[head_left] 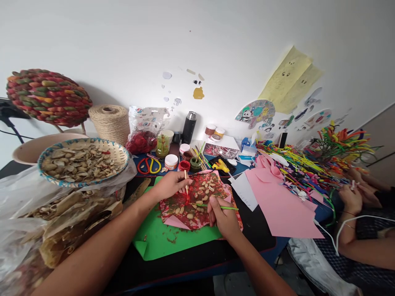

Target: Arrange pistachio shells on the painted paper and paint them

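My left hand pinches a pale wooden stick, held upright; its lower end meets a red-painted patch on the paint-smeared sheet. My right hand grips a slim green-handled paintbrush, its tip pointing left among the peanut shells. Several unpainted shell halves lie scattered over the red and brown smears. Under that sheet is a green sheet with a curled corner. Just beyond my left hand stand open jars of red paint and dark green paint.
On the left are a woven basket of shells, a twine spool and plastic bags. Behind sit scissors, a black flask and a yellow glue gun. Pink paper and pipe cleaners lie right, near another person's hands.
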`<move>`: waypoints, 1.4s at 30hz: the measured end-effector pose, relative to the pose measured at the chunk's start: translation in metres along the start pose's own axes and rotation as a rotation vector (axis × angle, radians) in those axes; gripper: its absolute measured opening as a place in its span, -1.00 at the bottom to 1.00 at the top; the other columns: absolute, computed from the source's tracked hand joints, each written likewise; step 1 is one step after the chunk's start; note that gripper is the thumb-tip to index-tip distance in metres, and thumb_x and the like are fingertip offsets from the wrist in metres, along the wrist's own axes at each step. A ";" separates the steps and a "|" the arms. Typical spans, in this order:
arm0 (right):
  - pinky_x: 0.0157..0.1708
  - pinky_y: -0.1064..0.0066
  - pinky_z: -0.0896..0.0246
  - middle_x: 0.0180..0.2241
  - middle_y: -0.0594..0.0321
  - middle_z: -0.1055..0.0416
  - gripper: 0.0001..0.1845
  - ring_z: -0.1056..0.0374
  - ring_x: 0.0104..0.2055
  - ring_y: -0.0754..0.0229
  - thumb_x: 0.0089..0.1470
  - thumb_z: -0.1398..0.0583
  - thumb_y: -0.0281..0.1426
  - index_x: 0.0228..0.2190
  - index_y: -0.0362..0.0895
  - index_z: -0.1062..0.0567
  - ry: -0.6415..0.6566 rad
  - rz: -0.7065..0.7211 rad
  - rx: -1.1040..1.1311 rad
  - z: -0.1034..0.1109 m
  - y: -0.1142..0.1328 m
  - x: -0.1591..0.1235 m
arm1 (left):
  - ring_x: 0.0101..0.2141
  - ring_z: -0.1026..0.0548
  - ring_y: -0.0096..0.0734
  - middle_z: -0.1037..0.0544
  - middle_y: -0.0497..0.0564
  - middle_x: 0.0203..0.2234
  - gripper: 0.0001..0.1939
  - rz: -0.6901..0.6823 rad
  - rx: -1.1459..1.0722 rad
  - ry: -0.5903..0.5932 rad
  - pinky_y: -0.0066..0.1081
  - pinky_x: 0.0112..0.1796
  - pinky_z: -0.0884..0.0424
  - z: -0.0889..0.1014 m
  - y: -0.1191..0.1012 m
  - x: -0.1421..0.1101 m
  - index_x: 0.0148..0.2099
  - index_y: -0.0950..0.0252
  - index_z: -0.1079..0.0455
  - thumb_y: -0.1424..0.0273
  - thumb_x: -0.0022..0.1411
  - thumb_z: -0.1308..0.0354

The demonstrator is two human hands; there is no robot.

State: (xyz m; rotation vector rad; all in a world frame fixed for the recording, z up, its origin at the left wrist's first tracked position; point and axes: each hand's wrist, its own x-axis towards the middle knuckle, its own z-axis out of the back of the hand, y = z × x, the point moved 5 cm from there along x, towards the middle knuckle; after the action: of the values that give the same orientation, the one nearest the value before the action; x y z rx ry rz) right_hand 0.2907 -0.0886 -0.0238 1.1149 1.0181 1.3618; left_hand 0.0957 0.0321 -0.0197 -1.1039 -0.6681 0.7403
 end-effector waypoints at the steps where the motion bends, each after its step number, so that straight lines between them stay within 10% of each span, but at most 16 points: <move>1: -0.67 0.48 -0.11 -0.76 0.42 -0.23 -0.35 -0.23 -0.72 0.28 0.37 -0.11 0.18 -0.51 -0.06 -0.41 -0.005 0.001 0.000 0.000 0.001 0.000 | -0.48 -0.56 -0.31 -0.59 -0.04 -0.49 -0.47 0.006 -0.007 0.002 -0.37 -0.39 -0.50 0.000 0.000 0.000 -0.31 0.22 -0.39 -0.17 0.31 -0.19; 42: -0.68 0.46 -0.08 -0.75 0.44 -0.16 -0.27 -0.26 -0.73 0.26 0.29 -0.12 0.29 -0.56 -0.05 -0.38 -0.096 -0.009 -0.016 0.003 0.006 0.002 | -0.48 -0.57 -0.31 -0.59 -0.05 -0.51 -0.50 0.023 -0.036 0.012 -0.38 -0.41 -0.49 0.000 0.001 0.001 -0.31 0.24 -0.39 -0.12 0.30 -0.20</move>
State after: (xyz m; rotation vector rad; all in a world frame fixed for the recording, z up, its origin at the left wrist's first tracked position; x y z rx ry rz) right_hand 0.2928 -0.0872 -0.0170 1.1517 0.9401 1.2943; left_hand 0.0965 0.0330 -0.0206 -1.1496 -0.6614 0.7437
